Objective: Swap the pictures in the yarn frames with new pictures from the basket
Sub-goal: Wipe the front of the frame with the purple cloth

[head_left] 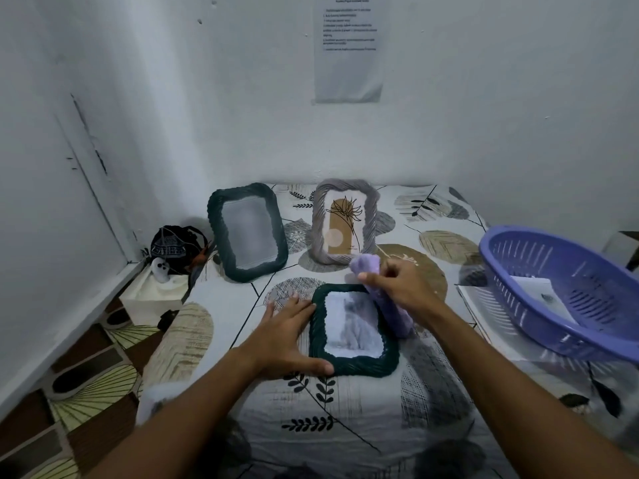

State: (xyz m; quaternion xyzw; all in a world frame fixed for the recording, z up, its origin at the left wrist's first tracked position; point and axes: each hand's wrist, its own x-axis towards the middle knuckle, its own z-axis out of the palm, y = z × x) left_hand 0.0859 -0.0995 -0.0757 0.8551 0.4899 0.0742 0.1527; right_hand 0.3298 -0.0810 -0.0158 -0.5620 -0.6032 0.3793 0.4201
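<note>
A dark green yarn frame (320,354) lies flat on the bed in front of me, with a pale grey picture (351,326) in it. My left hand (288,337) rests open and flat against the frame's left edge. My right hand (401,288) grips a lilac yarn frame (390,305), held on edge just right of the flat one. Another dark green frame (247,233) stands at the back left, its glass blank. A grey yarn frame (344,221) with a brown plant picture stands beside it. The purple basket (539,326) on the right holds white pictures (543,295).
The bed has a leaf-patterned sheet (345,420) and meets white walls behind and to the left. A black bag (178,248) and a white box (155,293) sit on the floor at the left. A printed sheet (349,50) hangs on the back wall.
</note>
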